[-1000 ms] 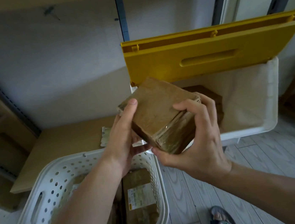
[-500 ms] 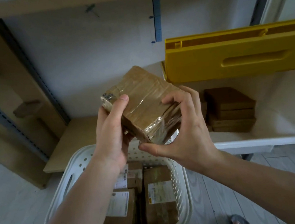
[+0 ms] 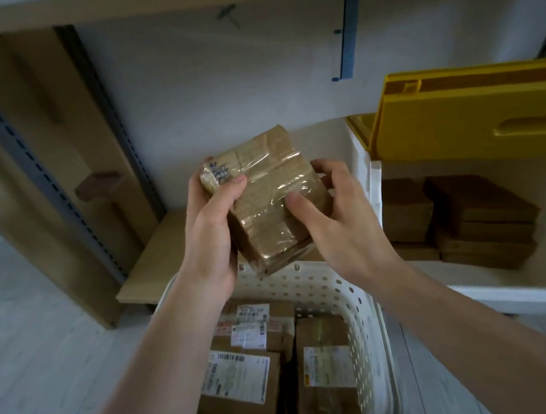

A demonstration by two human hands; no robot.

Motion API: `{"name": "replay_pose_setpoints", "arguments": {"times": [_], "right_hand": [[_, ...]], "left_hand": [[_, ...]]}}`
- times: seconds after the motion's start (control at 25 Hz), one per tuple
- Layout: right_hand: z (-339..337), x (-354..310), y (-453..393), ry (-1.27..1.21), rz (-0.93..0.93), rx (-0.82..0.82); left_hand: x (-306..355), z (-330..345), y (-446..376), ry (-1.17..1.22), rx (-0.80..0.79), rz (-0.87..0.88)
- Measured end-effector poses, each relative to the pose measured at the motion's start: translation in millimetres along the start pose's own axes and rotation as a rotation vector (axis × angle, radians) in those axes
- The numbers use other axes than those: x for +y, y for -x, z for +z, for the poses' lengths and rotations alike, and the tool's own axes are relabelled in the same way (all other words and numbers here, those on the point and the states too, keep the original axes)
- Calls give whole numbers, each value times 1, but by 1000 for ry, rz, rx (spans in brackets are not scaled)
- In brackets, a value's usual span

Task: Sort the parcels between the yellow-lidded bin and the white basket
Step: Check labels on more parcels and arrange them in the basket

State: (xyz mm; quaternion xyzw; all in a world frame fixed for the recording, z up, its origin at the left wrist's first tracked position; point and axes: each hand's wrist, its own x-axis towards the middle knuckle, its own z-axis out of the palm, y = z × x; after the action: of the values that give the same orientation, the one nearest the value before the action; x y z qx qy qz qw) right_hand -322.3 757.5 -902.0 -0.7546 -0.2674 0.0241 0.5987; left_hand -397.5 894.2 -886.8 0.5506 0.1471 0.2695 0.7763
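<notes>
Head view: parcel (image 3: 265, 197) now tilted steeper above white basket (image 3: 362, 302); left hand (image 3: 212, 228) and right hand (image 3: 338, 219) still grip it.

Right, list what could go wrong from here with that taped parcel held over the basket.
1. The taped parcel is wrapped in glossy film and held only at its edges by the left hand and right hand; it could slip.
2. It sits tilted above the white basket, so a drop would likely land on the labelled parcels there, perhaps the wrong side.
3. The yellow lid stands open and could fall shut.
</notes>
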Motion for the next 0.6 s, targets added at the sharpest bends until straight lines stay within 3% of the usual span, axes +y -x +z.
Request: {"name": "replay_pose_setpoints", "arguments": {"times": [0.2, 0.32, 0.48, 0.6], "right_hand": [[11, 2, -16, -354, 215, -202], [10, 9, -28, -404, 301, -336], [16, 19, -36, -507, 379, -318], [19, 20, -38, -672, 431, -277]], "left_hand": [[2, -17, -13, -44, -95, 21], [1, -23, -18, -46, -96, -6], [-3, -24, -26, -100, -117, -13], [-3, -29, -34, -280, -79, -6]]}}
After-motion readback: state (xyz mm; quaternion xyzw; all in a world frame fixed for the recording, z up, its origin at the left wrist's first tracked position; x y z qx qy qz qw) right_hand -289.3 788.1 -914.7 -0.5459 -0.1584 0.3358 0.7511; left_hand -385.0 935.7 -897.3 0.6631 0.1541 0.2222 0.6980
